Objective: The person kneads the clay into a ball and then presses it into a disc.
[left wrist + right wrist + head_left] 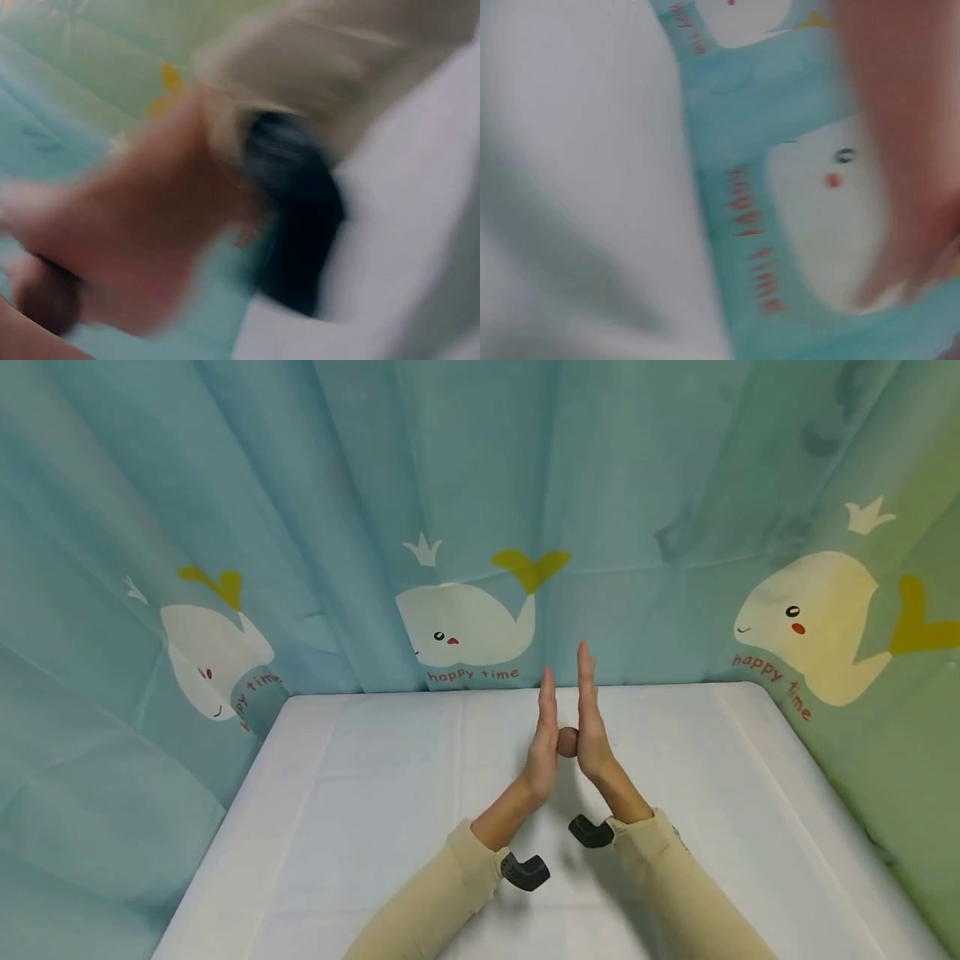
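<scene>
A small brown ball is held between two flat palms above the white table. My left hand presses on its left side, fingers straight and pointing away from me. From the right, my right hand faces it with its fingers also straight. In the left wrist view, motion blurs the ball and the right hand beyond it. A blurred hand fills the right side of the right wrist view, where the ball is not plainly seen.
The white-covered table lies under both forearms. Behind it and at the sides hangs a blue-green curtain printed with whales. Black curved pieces stick out from both sleeve cuffs, over the table.
</scene>
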The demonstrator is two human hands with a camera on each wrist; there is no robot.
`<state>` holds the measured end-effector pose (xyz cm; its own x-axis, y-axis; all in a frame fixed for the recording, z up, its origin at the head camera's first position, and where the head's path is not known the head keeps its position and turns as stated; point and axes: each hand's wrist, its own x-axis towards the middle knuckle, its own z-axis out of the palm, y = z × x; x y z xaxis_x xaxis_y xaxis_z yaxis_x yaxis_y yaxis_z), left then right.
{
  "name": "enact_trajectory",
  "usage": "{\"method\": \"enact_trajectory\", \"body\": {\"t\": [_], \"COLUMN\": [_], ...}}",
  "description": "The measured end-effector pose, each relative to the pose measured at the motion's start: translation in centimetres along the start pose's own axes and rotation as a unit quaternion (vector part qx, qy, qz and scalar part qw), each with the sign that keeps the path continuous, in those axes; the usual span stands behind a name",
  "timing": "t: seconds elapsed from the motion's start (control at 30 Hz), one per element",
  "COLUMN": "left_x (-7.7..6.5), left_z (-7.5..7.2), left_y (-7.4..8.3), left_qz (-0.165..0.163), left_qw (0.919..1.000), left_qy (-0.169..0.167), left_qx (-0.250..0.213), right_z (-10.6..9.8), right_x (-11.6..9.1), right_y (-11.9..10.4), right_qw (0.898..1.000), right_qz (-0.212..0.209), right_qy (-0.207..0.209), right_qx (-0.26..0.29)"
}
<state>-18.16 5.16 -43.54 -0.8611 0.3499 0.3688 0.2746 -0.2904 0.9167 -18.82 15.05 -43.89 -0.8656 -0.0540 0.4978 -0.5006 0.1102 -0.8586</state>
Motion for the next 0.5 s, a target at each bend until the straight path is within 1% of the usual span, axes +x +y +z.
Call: {"method": "enact_trajectory", "body": {"t": [0.03,0.1,0.17,0.23,0.3,0.37,0.43,0.5], "left_x": [0.1,0.6,1.1,1.2,0.8,0.0,-0.6,-0.9], "left_z": [0.0,-0.5,-1.1,-1.5,-1.5,-1.1,-0.6,-0.2], "left_y": [0.2,0.3,-0.3,-1.2,-2.3,-2.9,-2.8,-2.3], "left_qz": [0.007,0.020,0.029,0.021,0.008,-0.007,-0.011,0.000], "left_qw": [0.9999,0.9996,0.9990,0.9987,0.9986,0.9985,0.9988,0.9990], "left_qy": [0.006,0.019,0.031,0.029,0.011,-0.010,-0.025,-0.029], "left_qx": [-0.007,-0.008,0.012,0.035,0.050,0.054,0.041,0.034], "right_z": [0.1,0.8,1.7,2.2,2.1,1.3,0.3,-0.3], "right_x": [-0.4,-1.6,-2.9,-3.3,-2.8,-1.8,-0.7,-0.2], "right_y": [0.4,0.8,0.4,-0.3,-0.9,-1.1,-0.6,0.2], "right_qw": [1.000,1.000,1.000,1.000,0.999,0.999,0.999,1.000], "right_qz": [0.012,0.022,0.012,-0.008,-0.031,-0.037,-0.021,0.001], "right_qy": [-0.004,-0.017,-0.027,-0.030,-0.022,-0.012,-0.007,-0.003], "right_qx": [0.001,0.007,0.006,0.000,-0.014,-0.030,-0.037,-0.031]}}
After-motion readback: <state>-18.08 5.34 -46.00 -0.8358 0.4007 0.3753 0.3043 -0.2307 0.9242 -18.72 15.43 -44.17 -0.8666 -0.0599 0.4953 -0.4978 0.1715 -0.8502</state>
